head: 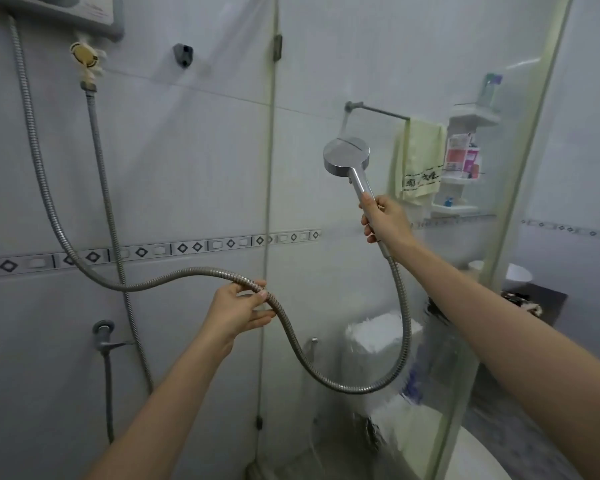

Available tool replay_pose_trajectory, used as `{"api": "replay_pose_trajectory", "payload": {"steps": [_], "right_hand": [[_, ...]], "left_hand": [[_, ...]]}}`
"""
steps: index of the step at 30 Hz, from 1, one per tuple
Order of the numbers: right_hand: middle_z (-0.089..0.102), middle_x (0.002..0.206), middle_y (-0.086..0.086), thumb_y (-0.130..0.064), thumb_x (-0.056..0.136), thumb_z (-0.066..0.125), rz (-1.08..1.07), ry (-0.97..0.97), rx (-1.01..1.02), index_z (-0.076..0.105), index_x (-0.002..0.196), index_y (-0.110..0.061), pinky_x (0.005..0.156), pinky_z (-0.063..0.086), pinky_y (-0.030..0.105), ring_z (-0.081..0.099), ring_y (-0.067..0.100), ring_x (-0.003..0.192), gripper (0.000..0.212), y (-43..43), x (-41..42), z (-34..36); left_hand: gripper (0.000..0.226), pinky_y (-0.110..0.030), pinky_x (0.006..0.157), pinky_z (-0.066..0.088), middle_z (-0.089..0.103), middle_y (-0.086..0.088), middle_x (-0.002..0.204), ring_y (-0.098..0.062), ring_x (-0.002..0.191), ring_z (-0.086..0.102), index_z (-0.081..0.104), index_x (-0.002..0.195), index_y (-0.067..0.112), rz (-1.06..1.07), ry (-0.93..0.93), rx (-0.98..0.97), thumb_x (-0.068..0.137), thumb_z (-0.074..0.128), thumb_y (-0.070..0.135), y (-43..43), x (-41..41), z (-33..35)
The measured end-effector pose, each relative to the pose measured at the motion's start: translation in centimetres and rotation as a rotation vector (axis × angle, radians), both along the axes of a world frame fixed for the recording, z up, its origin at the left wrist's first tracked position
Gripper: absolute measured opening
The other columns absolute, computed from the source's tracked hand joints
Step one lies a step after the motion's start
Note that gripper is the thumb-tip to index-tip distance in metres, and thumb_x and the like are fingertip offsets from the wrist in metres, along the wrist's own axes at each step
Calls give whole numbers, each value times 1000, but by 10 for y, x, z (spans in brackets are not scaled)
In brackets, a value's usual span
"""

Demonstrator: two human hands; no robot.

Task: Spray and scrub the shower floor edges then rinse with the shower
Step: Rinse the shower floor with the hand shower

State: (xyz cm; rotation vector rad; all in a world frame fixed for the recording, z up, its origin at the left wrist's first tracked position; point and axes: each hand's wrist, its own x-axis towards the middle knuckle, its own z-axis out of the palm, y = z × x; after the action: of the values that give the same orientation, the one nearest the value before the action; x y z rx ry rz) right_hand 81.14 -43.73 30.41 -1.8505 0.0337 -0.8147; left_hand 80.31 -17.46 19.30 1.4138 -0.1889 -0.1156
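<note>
My right hand (385, 218) grips the handle of the chrome shower head (346, 154), raised at chest height with its round face turned away toward the glass. The metal hose (329, 379) loops down from the handle and back up to my left hand (241, 310), which pinches it between thumb and fingers near the middle. From there the hose runs left and up the tiled wall to the water heater (84, 15). No water is seen coming out. The shower floor is out of view.
An empty grey shower-head holder (183, 54) sits on the wall above. A valve (88, 60) hangs under the heater; a wall tap (104, 336) is lower left. The glass partition (465, 271) stands right, with a towel (418, 161), shelf and toilet (378, 336) behind it.
</note>
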Motion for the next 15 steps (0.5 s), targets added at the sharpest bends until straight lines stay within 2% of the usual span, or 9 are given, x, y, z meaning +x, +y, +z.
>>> {"api": "replay_pose_trajectory", "payload": {"steps": [10,15], "right_hand": [[55,73,2,-43,97,46,108,26,112,57,102,-8,54,47,24,53,12,62,37,13,88,-24],[55,74,2,-42,98,45,183,52,154,55,104,-8,57,46,25,51,12,65,35,26,117,-50]], "left_hand": [[15,-22,58,61,69,-19,108,-26,75,72,61,109,10,128,61,22,100,54,-1,12,13,-32],[19,-23,60,60,66,-17,109,-25,75,70,59,116,5,190,111,32,101,52,-2,12,15,-60]]}}
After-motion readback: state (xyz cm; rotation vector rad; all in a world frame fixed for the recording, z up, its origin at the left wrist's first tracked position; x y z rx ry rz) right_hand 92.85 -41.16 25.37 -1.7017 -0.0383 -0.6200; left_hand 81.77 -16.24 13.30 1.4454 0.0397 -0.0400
